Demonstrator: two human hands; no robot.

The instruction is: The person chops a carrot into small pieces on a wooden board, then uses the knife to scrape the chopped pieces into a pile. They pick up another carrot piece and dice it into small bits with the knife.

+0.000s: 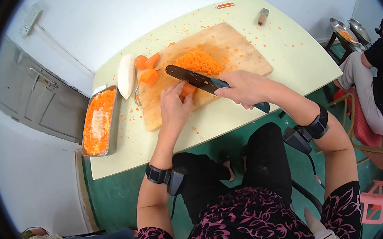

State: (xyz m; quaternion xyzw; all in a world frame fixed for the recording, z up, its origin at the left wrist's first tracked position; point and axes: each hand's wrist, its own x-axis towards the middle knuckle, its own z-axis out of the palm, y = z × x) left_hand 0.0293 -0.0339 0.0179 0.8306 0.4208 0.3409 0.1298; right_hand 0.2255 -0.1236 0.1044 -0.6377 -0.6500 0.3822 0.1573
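Note:
My right hand is closed around the handle of a dark-bladed knife. The blade lies over the wooden cutting board, next to an orange carrot piece. Fingers of my left hand press on that carrot piece at the board's near side. Behind the blade is a heap of finely chopped carrot. Larger carrot chunks sit at the board's left edge, beside a long white radish.
A metal tray of chopped carrot with a pale heap stands at the table's left. A wooden-handled tool and a small red packet lie at the back. One person sits at right, another is partly visible at lower left.

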